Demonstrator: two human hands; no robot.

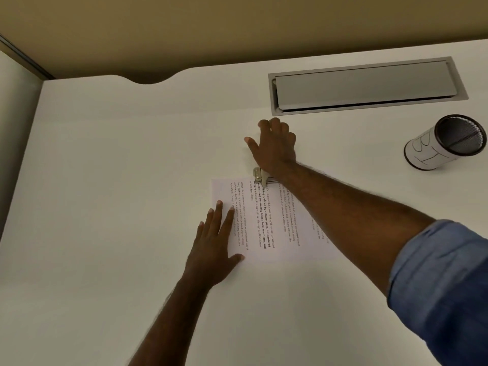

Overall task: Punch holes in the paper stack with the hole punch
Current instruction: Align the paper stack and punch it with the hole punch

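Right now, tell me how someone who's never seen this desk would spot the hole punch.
Start at the long grey hatch set into the white desk and come toward the printed paper stack. At the stack's far edge, under the right hand, sits the hole punch. It is the only shiny metal piece there, mostly hidden by the hand.

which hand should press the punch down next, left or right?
Right. The right hand already lies on the punch at the paper's far edge. The left hand is flat on the paper's near-left corner, steadying it, away from the punch.
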